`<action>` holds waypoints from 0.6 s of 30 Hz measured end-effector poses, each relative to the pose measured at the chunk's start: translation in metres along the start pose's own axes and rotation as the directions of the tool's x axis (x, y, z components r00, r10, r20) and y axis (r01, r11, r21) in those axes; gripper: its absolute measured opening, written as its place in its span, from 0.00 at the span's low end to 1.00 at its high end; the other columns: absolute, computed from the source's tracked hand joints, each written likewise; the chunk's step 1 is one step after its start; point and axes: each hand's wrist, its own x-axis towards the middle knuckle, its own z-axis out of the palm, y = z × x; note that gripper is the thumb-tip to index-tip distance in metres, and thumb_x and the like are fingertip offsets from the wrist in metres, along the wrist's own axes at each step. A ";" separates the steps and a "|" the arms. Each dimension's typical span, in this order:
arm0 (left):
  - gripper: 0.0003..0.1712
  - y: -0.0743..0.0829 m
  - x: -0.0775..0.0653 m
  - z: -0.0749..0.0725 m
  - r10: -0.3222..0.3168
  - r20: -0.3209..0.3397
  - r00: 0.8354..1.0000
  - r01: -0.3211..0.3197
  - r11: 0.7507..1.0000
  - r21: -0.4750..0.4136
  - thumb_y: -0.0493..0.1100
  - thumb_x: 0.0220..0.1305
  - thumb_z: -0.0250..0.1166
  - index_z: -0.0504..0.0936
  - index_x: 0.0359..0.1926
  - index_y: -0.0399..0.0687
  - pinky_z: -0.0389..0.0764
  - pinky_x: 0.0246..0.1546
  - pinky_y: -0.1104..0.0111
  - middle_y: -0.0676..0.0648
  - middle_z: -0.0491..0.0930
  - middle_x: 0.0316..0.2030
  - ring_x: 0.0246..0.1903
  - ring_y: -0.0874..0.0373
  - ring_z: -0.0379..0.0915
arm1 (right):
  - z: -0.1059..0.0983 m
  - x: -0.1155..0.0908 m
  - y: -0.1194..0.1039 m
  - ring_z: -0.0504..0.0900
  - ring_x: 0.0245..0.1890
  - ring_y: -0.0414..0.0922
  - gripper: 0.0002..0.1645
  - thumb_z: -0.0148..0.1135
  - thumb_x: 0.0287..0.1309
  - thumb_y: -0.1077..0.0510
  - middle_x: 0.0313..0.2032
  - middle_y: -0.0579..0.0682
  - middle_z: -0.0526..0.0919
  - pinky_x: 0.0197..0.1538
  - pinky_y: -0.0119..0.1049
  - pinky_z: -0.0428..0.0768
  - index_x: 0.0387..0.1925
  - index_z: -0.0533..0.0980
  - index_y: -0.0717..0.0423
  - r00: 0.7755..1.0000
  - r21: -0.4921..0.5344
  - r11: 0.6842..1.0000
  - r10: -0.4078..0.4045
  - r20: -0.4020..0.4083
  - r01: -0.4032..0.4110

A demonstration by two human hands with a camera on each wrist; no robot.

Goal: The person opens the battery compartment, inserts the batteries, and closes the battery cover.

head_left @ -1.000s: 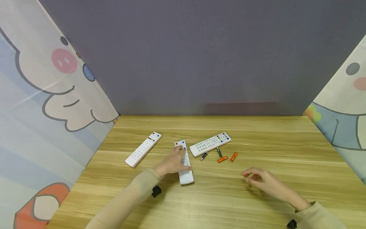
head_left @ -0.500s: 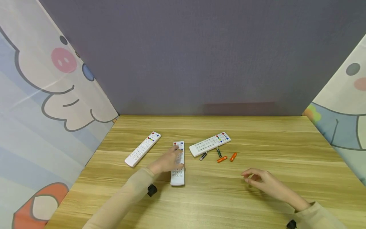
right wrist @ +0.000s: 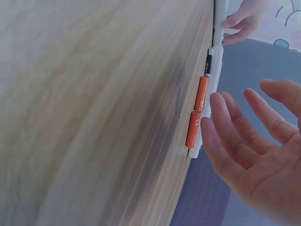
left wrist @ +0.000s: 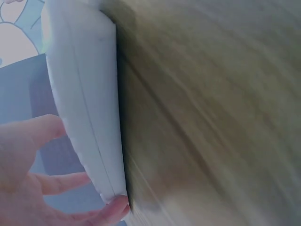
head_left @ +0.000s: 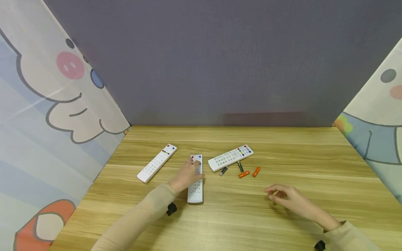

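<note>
A white remote control (head_left: 195,191) lies buttons up in the middle of the table, its long side running front to back. My left hand (head_left: 185,176) is over its upper half, hiding some buttons. In the left wrist view the fingers are spread along the remote, and one fingertip (left wrist: 115,207) touches its far edge. My right hand (head_left: 289,198) holds nothing, its fingers loosely bent, to the right of the batteries. Nearest to it lie two orange batteries, one slanting upright (head_left: 256,172) and one flatter (head_left: 244,174).
A second white remote (head_left: 157,163) lies slanted at the left, and a third remote (head_left: 230,158) lies at the back right. Just in front of the third are a green battery (head_left: 240,166) and a dark battery (head_left: 223,171). A grey panel (head_left: 220,69) borders the table's back.
The middle remote has shifted left and straightened under my left hand. The hand went left with it, then slightly right and up over the remote. My right hand stays put.
</note>
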 end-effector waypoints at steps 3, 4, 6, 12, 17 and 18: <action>0.35 0.002 0.000 0.001 -0.018 -0.011 1.000 0.018 1.000 0.007 0.51 0.52 0.64 0.67 0.56 0.35 0.72 0.49 0.50 0.25 0.54 0.57 0.54 0.33 0.58 | -0.001 0.000 0.000 0.74 0.33 0.31 0.15 0.52 0.59 0.56 0.40 0.55 0.79 0.33 0.29 0.78 0.44 0.74 0.61 1.000 0.000 1.000 0.004 0.002 -0.004; 0.35 0.003 0.000 0.002 -0.020 -0.018 1.000 0.020 1.000 0.009 0.51 0.51 0.65 0.67 0.56 0.35 0.73 0.48 0.51 0.24 0.55 0.56 0.52 0.33 0.60 | -0.001 0.000 -0.001 0.74 0.33 0.31 0.15 0.52 0.59 0.56 0.40 0.55 0.79 0.33 0.29 0.78 0.44 0.74 0.61 1.000 0.000 1.000 0.006 0.004 -0.006; 0.36 0.004 0.000 0.002 -0.032 -0.024 0.999 0.032 0.999 0.009 0.51 0.51 0.65 0.67 0.56 0.35 0.76 0.44 0.54 0.24 0.54 0.56 0.49 0.35 0.65 | -0.001 0.000 0.000 0.74 0.33 0.31 0.15 0.52 0.59 0.56 0.40 0.54 0.79 0.33 0.29 0.78 0.44 0.74 0.61 1.000 -0.002 1.000 0.007 0.005 -0.007; 0.35 0.006 0.002 0.002 -0.046 -0.031 0.998 0.047 0.999 0.010 0.50 0.49 0.67 0.68 0.54 0.37 0.81 0.31 0.60 0.21 0.56 0.54 0.34 0.42 0.73 | 0.000 0.000 0.001 0.76 0.33 0.34 0.15 0.52 0.59 0.57 0.40 0.56 0.79 0.33 0.29 0.78 0.44 0.73 0.63 1.000 0.028 1.000 -0.007 0.013 0.006; 0.36 0.005 0.004 0.002 -0.082 -0.021 0.996 0.082 0.997 -0.001 0.48 0.46 0.67 0.66 0.55 0.38 0.80 0.24 0.62 0.22 0.60 0.52 0.26 0.47 0.72 | 0.000 -0.001 0.002 0.77 0.33 0.36 0.15 0.52 0.60 0.58 0.40 0.58 0.78 0.33 0.29 0.79 0.44 0.73 0.64 1.000 0.048 0.999 -0.020 0.013 0.019; 0.37 0.005 0.004 0.002 -0.086 -0.019 0.996 0.086 0.996 -0.001 0.48 0.46 0.67 0.66 0.56 0.38 0.79 0.24 0.62 0.22 0.59 0.52 0.25 0.48 0.72 | 0.000 -0.001 0.002 0.77 0.33 0.36 0.15 0.52 0.60 0.58 0.40 0.58 0.78 0.33 0.29 0.79 0.44 0.73 0.64 1.000 0.047 0.999 -0.022 0.009 0.022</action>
